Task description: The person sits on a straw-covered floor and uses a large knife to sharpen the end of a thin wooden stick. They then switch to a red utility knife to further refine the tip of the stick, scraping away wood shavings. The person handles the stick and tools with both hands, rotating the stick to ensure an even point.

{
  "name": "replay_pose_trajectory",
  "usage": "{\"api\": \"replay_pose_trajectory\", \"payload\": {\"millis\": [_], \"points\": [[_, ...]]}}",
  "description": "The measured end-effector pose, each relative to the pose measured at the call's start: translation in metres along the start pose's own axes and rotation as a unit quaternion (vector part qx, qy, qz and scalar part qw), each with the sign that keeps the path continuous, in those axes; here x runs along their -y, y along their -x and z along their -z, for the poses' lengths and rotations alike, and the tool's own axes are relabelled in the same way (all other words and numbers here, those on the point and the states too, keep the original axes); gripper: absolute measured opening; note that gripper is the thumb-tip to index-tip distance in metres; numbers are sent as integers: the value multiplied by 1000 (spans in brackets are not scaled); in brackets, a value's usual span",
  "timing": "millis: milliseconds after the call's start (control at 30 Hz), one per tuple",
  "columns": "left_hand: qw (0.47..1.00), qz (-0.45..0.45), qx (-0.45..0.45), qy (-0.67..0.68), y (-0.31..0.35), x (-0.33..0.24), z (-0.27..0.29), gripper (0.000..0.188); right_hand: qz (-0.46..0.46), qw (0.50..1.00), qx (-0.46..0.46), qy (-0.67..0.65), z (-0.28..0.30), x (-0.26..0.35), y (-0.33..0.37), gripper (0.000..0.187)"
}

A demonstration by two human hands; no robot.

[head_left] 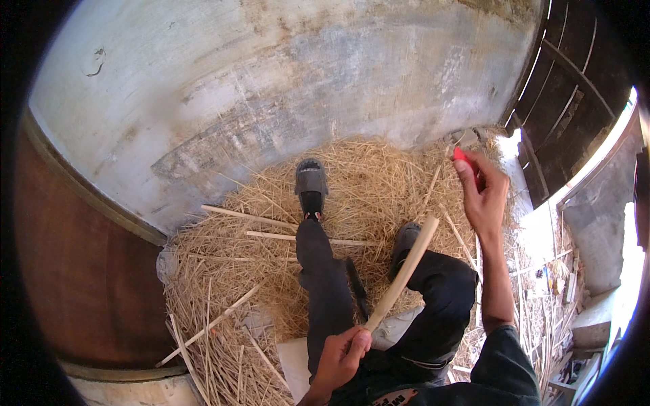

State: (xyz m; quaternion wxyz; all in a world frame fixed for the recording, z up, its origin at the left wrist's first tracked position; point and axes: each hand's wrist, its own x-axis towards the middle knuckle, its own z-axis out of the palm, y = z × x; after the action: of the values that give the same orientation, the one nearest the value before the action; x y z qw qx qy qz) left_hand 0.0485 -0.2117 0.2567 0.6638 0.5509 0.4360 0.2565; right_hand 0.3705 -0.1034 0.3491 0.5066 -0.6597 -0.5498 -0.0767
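My left hand (344,355) is closed round the lower end of a pale wooden stick (404,272), which slants up and to the right over my right leg. Out to the right, my raised right hand (485,191) grips a small red-handled tool (462,156) between thumb and fingers. Something thin and pale curves past its tip, too fine to make out. The tool and the stick are well apart. A long dark flat object (357,287), perhaps a blade, is between my legs; its lower end is hidden.
Straw and shavings (359,176) cover the ground under my feet. Several pale strips, among them one long strip (217,325), lie on the left. A stained plaster wall (325,74) rises ahead, a brown panel (81,271) stands left, and dark boards (569,88) are at the right.
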Motion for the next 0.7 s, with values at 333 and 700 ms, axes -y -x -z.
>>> {"api": "replay_pose_trajectory", "payload": {"millis": [333,700], "points": [[991,-95,-90,-3,-42,-20,16,41,161,948,232,-147,-15,36,74,25],[977,-126,-155,-79,-41,-37,-6,39,218,943,218,-122,-25,47,94,36]]}}
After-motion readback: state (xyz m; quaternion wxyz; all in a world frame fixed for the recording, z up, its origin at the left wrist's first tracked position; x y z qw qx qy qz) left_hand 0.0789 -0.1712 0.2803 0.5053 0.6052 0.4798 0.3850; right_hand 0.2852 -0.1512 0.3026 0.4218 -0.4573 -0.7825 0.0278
